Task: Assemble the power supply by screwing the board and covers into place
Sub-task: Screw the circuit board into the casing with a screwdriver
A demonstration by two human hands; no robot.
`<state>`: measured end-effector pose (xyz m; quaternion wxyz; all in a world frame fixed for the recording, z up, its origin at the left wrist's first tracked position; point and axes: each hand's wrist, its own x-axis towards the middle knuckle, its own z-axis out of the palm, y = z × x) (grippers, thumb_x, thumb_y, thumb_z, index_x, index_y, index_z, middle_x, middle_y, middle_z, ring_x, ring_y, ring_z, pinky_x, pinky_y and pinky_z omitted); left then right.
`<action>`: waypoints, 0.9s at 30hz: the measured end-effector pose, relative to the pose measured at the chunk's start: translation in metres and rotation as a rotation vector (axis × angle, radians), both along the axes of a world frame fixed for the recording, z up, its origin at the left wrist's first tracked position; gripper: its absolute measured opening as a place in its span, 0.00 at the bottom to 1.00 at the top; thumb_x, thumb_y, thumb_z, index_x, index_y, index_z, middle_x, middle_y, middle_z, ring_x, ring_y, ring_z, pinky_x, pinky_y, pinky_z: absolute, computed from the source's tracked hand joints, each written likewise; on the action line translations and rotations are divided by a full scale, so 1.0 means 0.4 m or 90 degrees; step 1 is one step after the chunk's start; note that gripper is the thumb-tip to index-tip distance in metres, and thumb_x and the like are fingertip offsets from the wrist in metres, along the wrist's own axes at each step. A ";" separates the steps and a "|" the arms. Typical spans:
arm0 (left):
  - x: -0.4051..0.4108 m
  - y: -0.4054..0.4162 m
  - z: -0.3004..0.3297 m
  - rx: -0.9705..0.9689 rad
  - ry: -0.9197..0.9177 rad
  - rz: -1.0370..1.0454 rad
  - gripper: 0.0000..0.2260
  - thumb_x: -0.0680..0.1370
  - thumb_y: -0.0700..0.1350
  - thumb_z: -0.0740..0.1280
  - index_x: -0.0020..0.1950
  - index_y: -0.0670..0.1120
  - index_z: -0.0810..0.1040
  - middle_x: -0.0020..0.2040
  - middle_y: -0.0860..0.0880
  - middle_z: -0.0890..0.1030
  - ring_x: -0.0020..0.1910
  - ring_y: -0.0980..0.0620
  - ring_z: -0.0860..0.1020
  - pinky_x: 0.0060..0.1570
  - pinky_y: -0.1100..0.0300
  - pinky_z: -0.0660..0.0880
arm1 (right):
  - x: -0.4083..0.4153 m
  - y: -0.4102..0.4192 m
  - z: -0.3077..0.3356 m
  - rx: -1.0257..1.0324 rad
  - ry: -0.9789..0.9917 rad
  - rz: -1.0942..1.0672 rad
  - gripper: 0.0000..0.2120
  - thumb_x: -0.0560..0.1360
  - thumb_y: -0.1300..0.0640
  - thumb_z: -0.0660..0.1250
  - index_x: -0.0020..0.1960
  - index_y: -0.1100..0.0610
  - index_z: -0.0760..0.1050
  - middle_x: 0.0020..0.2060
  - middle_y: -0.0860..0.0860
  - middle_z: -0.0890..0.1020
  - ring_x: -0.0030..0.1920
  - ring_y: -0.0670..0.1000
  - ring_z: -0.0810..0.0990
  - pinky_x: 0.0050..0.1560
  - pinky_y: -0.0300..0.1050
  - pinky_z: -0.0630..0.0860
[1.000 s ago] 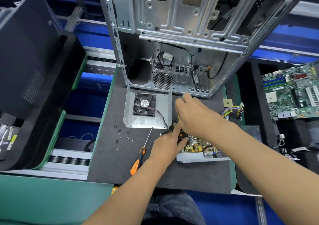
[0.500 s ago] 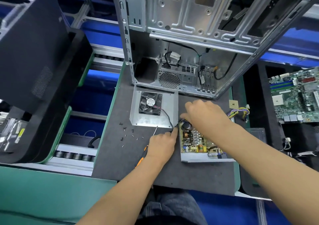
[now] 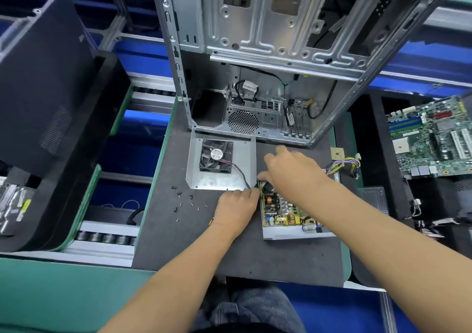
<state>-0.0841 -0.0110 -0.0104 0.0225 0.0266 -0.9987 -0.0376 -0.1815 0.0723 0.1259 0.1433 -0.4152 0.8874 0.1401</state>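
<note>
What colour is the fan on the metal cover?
Black square fan with a round label, clearest in the head view.

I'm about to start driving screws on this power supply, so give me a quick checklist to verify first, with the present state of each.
1. Green and yellow circuit board seated in its grey metal tray: ok.
2. Small black screws within reach on the dark mat: ok.
3. Orange-handled screwdriver in hand: not ok, it lies under the left hand.
4. Fan's black cable clear of the board: cannot tell.
5. Right hand off the board: not ok.
</note>
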 end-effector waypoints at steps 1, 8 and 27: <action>0.000 -0.002 0.000 -0.005 -0.002 0.000 0.16 0.51 0.39 0.80 0.32 0.48 0.78 0.23 0.52 0.71 0.19 0.52 0.70 0.19 0.64 0.62 | 0.002 0.001 0.000 -0.019 -0.016 0.017 0.12 0.81 0.54 0.62 0.61 0.59 0.68 0.56 0.58 0.69 0.47 0.59 0.75 0.43 0.50 0.73; -0.005 -0.012 -0.002 -0.037 0.000 -0.020 0.15 0.52 0.39 0.80 0.32 0.49 0.78 0.24 0.52 0.71 0.19 0.52 0.70 0.20 0.64 0.62 | 0.011 0.000 0.011 0.034 0.019 0.006 0.12 0.82 0.58 0.60 0.64 0.58 0.70 0.56 0.57 0.74 0.55 0.61 0.79 0.41 0.49 0.68; 0.086 0.043 -0.005 1.057 0.013 0.544 0.11 0.86 0.43 0.55 0.46 0.47 0.71 0.33 0.53 0.72 0.28 0.56 0.68 0.30 0.65 0.67 | -0.013 0.018 0.009 0.032 0.044 0.039 0.11 0.84 0.55 0.57 0.60 0.59 0.74 0.51 0.57 0.76 0.54 0.62 0.80 0.43 0.51 0.71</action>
